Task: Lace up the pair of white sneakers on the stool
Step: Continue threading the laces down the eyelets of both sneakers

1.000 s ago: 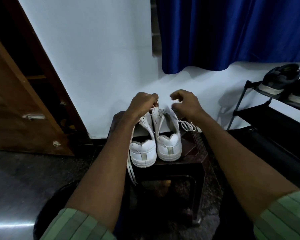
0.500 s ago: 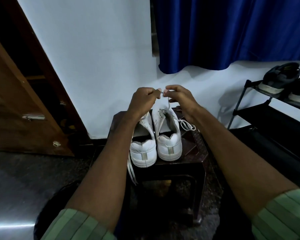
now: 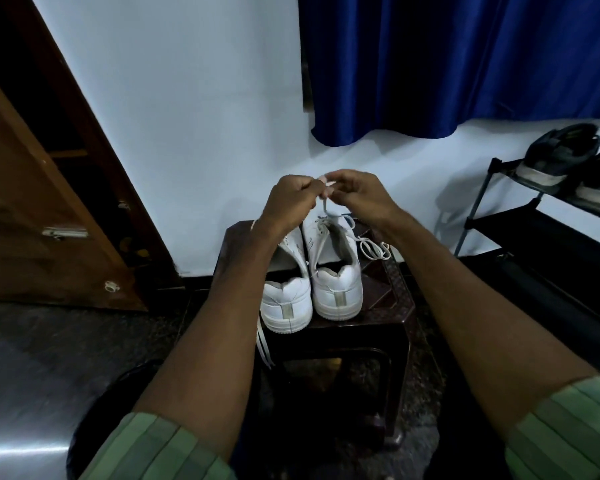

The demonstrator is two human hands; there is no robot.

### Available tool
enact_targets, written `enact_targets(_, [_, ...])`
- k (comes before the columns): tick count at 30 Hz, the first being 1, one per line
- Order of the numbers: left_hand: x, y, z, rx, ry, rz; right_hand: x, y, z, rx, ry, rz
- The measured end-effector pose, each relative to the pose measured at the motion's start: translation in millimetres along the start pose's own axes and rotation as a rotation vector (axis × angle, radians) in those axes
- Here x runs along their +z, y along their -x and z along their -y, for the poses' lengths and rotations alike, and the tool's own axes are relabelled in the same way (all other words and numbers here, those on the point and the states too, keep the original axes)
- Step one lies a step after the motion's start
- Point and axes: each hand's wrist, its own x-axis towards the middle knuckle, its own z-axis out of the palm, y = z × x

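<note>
Two white sneakers stand side by side, heels toward me, on a dark brown stool [image 3: 392,292]. The left sneaker [image 3: 286,303] has a loose lace hanging off the stool's front left. Above the right sneaker [image 3: 336,282], my left hand [image 3: 288,202] and my right hand [image 3: 361,194] meet, both pinching the white lace [image 3: 324,206] that rises taut from its eyelets. More of that lace lies coiled [image 3: 374,249] on the stool to the right. My left forearm hides the front of the left sneaker.
A white wall stands behind the stool, with a blue curtain [image 3: 465,64] above. A black shoe rack [image 3: 534,216] with dark shoes [image 3: 558,154] stands at the right. A brown wooden door [image 3: 32,220] leans open at the left. The floor is dark stone.
My hands rose from the right sneaker's tongue and came together, pulling its lace up taut between the fingertips. The sneakers stayed in place.
</note>
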Motion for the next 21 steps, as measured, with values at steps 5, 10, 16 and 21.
enact_targets(5, [0.0, 0.4, -1.6, 0.0, 0.018, -0.008, 2.3, 2.2, 3.5, 0.081, 0.01, -0.163])
enact_targets(10, [-9.9, -2.7, -4.9, -0.127, 0.355, -0.028, -9.5, -6.4, -14.2, 0.486, -0.083, -0.54])
enact_targets(16, [-5.9, -4.8, -1.0, -0.185, 0.374, 0.031, 3.4, 1.9, -3.8, 0.192, 0.41, -0.347])
enact_targets(21, [-3.4, 0.1, 8.1, -0.2, 0.213, 0.14, -4.5, 6.4, 15.4, 0.351, 0.251, 0.098])
